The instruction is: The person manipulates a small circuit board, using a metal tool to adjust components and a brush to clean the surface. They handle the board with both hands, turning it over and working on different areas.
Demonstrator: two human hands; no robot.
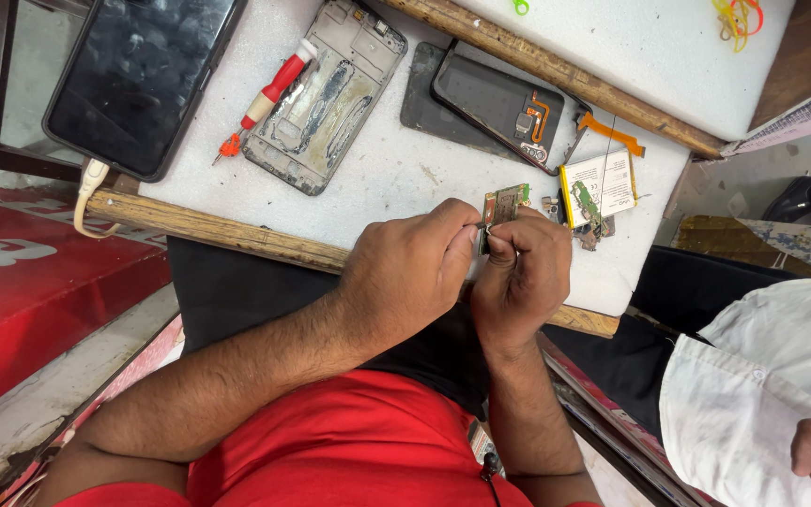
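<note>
While a dark phone (138,80) lies at the far left of the white work surface (396,178), a red-handled screwdriver (269,94) rests just beside a stripped phone frame (326,94). Left hand (410,272) is closed, fingertips pinching a small green circuit board (504,204) at the surface's near edge. Right hand (523,277) grips the same board from the other side. A white battery (601,186) lies just to its right.
</note>
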